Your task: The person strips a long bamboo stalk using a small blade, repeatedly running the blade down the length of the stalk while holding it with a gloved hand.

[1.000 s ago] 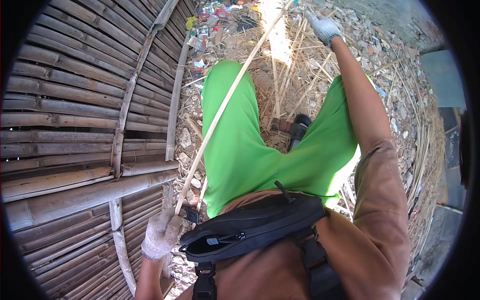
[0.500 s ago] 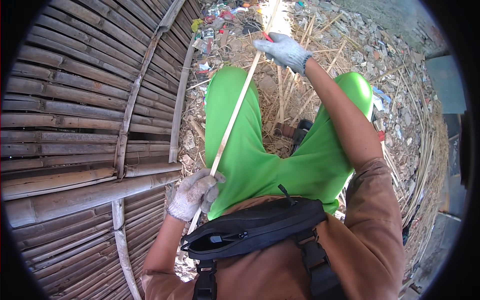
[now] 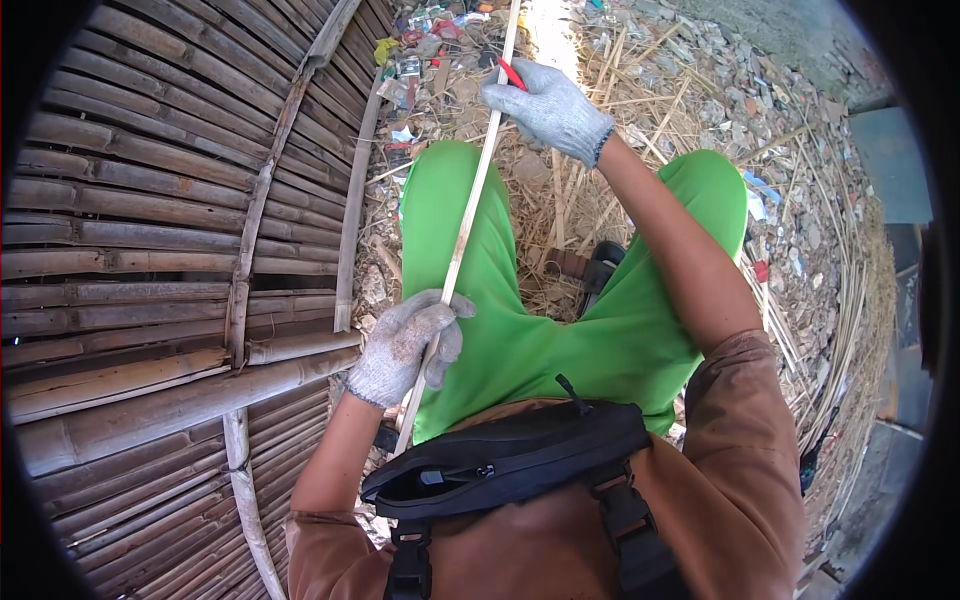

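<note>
A long, pale bamboo strip point(image 3: 467, 222) slants across my left thigh, from beside the black bag at my waist up past the top of the view. My left hand point(image 3: 405, 345), in a soiled white knit glove, is closed round its lower part, thumb and fingers on either side. Further up, my gloved right hand point(image 3: 553, 108) is closed at the strip, thumb lying against it. A slim red tool point(image 3: 511, 74) sticks out between the right thumb and fingers; the rest of it is hidden in the grip.
A bamboo slat wall point(image 3: 150, 215) stands close on my left. My bent knees in green trousers point(image 3: 455, 190) flank shavings point(image 3: 560, 200) on the ground. Rubble and litter point(image 3: 440, 40) lie beyond, and long thin strips point(image 3: 845, 330) lie on the right. A black bag point(image 3: 510, 460) sits at my waist.
My left hand has moved up and slightly right, away from my waist. The right hand has shifted a little left and down, and the strip's upper part has swung left.
</note>
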Action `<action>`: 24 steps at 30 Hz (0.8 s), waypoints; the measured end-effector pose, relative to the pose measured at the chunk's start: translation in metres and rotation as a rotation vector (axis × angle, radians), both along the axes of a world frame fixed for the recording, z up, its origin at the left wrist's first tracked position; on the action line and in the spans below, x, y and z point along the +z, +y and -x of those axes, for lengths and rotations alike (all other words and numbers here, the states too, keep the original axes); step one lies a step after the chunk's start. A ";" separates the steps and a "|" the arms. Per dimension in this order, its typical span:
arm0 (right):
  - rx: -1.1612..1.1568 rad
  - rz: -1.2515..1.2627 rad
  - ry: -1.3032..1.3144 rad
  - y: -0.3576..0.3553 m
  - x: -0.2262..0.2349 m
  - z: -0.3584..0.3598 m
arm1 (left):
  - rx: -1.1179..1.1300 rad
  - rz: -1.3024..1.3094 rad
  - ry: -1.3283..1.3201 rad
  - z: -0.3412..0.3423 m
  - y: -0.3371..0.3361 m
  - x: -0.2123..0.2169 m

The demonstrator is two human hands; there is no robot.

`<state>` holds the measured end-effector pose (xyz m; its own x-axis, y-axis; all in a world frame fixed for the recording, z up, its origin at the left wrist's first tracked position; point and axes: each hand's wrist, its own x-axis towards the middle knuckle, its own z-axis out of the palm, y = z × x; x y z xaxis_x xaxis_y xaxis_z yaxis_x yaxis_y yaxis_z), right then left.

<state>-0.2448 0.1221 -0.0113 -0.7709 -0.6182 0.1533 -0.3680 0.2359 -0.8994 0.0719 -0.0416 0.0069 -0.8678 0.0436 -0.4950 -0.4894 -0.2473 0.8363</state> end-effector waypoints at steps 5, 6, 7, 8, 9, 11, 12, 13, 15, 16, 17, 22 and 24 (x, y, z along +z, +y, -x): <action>0.056 -0.127 -0.052 0.000 0.007 -0.010 | 0.040 0.054 0.046 0.019 0.011 0.007; 0.084 -0.115 -0.158 -0.002 0.012 -0.017 | 0.059 0.052 0.061 0.024 0.013 0.009; 0.125 -0.107 -0.071 -0.009 -0.006 -0.012 | 0.079 0.040 0.085 0.031 0.012 0.010; 0.135 -0.106 -0.069 -0.012 -0.004 -0.015 | 0.088 0.042 0.086 0.035 0.011 0.010; 0.135 -0.262 0.093 -0.013 -0.003 -0.021 | 0.131 0.067 0.083 0.038 0.009 0.010; 0.140 -0.528 0.262 -0.011 0.001 -0.037 | 0.163 0.053 0.087 0.045 0.000 0.007; 0.150 -0.525 0.265 -0.008 -0.002 -0.043 | 0.175 0.056 0.086 0.049 -0.002 0.007; 0.135 -0.544 0.358 -0.005 -0.007 -0.046 | 0.185 0.063 0.100 0.052 -0.003 0.008; 0.131 -0.535 0.522 0.004 -0.003 -0.059 | 0.196 0.093 0.096 0.060 -0.001 0.008; 0.138 -0.535 0.523 0.004 -0.005 -0.065 | 0.202 0.092 0.094 0.064 -0.003 0.009; 0.149 -0.488 0.576 0.006 -0.007 -0.069 | 0.205 0.110 0.097 0.069 -0.003 0.008; 0.154 -0.472 0.603 0.007 0.001 -0.083 | 0.181 0.156 0.081 0.091 -0.006 0.009; 0.152 -0.508 0.610 0.006 0.003 -0.081 | 0.163 0.188 0.076 0.095 -0.005 0.008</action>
<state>-0.1634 0.1284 -0.0080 -0.5438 -0.8169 0.1921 -0.8206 0.4696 -0.3258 -0.0228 -0.0463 0.0145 -0.8908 -0.1870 -0.4141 -0.3896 -0.1543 0.9080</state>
